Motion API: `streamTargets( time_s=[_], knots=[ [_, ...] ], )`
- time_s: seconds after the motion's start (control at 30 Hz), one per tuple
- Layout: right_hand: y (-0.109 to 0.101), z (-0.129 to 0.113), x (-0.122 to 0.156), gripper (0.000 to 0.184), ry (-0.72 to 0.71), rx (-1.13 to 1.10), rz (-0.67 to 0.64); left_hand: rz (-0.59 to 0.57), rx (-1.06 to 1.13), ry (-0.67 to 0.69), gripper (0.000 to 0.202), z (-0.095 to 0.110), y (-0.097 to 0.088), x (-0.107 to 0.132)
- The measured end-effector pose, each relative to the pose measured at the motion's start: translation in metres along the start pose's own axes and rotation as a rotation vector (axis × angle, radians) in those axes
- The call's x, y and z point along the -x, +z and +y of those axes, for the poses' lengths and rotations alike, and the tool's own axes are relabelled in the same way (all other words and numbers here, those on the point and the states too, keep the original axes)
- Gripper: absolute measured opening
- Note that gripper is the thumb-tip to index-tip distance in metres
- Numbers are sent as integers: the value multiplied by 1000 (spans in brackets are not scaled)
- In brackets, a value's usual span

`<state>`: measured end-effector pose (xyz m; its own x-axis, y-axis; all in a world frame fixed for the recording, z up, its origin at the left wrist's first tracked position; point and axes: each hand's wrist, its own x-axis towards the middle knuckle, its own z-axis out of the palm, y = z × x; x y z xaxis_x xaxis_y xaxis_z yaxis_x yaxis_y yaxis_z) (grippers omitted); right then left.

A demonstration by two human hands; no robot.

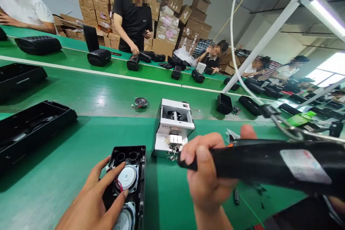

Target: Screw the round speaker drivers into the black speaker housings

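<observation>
Steadying black casing (141, 183) at eleven o'clock, seemingly, our left hand (98, 196) spreads fingers across speaker (126, 176), gripping nothing. Right hand (206, 174) curls closed round power tool (258, 167), nose beside white machine (172, 129) at twelve o'clock, presumably placed handily.

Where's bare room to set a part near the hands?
Free: green mat between the large open housing at left and the left hand; belt left of the loose speaker. Crowded: around the right hand, with black tool, white machine, small loose parts.
</observation>
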<state>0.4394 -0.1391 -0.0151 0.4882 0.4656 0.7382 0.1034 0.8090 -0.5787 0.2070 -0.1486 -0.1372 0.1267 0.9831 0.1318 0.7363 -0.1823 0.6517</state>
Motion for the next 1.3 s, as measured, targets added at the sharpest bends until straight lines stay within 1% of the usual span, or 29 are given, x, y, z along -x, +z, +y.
streamTargets(
  time_s=[0.07,0.13,0.17,0.23,0.3,0.33,0.4,0.47,0.5,0.57,0.73,0.8,0.83,0.93,1.0,1.07,1.13,1.23,1.3],
  knots=[
    [-11,9,-20,64,-45,73,-17,-92,19,-50,55,8,-4,-3],
    [-18,21,-27,67,-46,151,-44,-163,46,-93,57,18,-8,-7],
    [-20,27,-27,66,-33,175,-60,-174,53,-105,58,23,-10,-9],
    [-20,34,-24,60,3,196,-92,-154,51,-113,59,29,-12,-10],
    [-17,36,-22,54,38,202,-108,-144,59,-91,59,28,-14,-10],
    [-15,35,-21,52,50,208,-110,-159,72,-79,60,25,-15,-9],
    [-13,32,-20,53,80,220,-108,-219,110,-73,60,19,-16,-8],
    [-12,26,-17,59,163,208,-108,-261,144,-85,59,15,-18,-6],
    [-11,23,-14,62,211,190,-111,-262,150,-97,58,15,-19,-5],
    [-11,14,-8,64,282,151,-109,-249,154,-107,57,20,-20,-3],
    [-4,-18,3,58,294,76,-60,-161,141,-129,53,40,-19,1],
    [-2,-24,0,57,266,71,-46,-117,124,-144,52,46,-18,2],
    [-2,-24,-3,57,226,84,-41,-108,120,-146,52,48,-17,3],
    [-4,-14,-16,61,65,160,-11,-88,119,-149,52,49,-14,4],
    [-6,-4,-25,66,-4,204,6,-72,113,-146,52,46,-13,3],
    [-7,6,-31,68,-20,229,10,-80,99,-136,52,39,-12,2],
    [-7,12,-33,67,-20,240,-2,-120,92,-115,54,31,-11,0],
    [-7,19,-32,66,-1,232,-20,-193,80,-89,56,21,-11,-2],
    [-8,22,-29,65,8,221,-29,-210,59,-91,57,18,-12,-2]
  ],
)
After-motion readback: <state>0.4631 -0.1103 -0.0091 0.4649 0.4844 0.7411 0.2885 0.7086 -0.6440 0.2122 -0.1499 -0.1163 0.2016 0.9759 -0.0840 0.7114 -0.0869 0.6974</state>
